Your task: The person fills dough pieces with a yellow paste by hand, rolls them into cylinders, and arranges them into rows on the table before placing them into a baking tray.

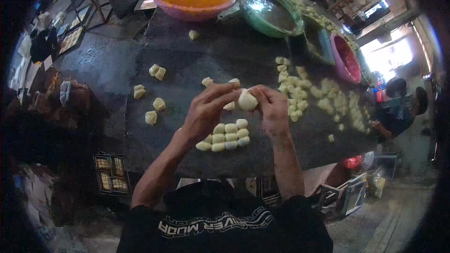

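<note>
"Over the near half of the dark table (206, 56), where exactly is the dough ball (248, 101)?"

"Up between the two hands, held off the tabletop. The right hand (271, 107) is clamped on it, thumb and fingers at its edge. The left hand (209, 105) brings its fingertips to the other side; whether they grip or only touch, I cannot tell."

"How would you do this step well?"

"It looks to me like gathering and pressing the edge. I would pinch lightly with the fingertips, turn the ball a little between pinches and leave the round side unsqueezed, since dough this soft probably tears or sticks if pulled hard. Dry fingers should help."

"And the pieces below?"

"A neat block of dough pieces (230, 137) sits close in front of the person, side by side in rows. Loose lumps (160, 73) lie to the left, some in touching pairs; a crowded heap (294, 94) lies to the right."

"What about the surface and the room?"

"Dark and flat, with a pink basin (187, 14) of something orange and a green basin (260, 27) along the far edge, and a smaller pink bowl (342, 68) of something red farther right. Another person (396, 117) is at the right end, near a bright opening (386, 58). Filled trays (111, 174) show low on the left, above a dim floor (93, 72)."
</note>
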Demonstrator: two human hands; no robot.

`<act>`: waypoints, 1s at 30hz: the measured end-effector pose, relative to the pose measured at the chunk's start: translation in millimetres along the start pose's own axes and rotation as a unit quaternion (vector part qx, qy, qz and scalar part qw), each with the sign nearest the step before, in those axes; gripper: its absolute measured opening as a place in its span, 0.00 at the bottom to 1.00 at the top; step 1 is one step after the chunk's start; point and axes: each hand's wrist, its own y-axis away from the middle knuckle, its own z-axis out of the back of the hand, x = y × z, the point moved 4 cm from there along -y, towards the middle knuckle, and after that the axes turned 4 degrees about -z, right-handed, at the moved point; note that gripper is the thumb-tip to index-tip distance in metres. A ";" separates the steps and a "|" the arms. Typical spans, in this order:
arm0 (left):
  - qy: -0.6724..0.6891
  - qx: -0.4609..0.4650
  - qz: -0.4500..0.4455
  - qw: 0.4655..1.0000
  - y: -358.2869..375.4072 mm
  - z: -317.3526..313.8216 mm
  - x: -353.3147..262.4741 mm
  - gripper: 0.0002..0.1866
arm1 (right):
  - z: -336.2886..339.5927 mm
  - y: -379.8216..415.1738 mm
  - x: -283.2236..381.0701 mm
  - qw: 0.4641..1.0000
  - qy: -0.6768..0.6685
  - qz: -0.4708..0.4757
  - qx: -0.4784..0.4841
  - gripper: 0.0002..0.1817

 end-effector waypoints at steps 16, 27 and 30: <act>0.282 -0.118 0.461 0.833 27.5 -116.2 42.9 0.12 | 45.9 -61.0 -78.5 0.966 0.198 0.166 -0.001 0.09; 0.356 -0.194 0.480 0.778 32.5 -138.4 88.3 0.10 | 62.1 -101.0 -126.2 0.959 0.253 0.127 -0.012 0.15; 0.254 -0.219 0.411 0.848 37.3 -110.4 95.3 0.10 | 49.4 -91.5 -121.7 0.911 0.387 0.142 0.000 0.23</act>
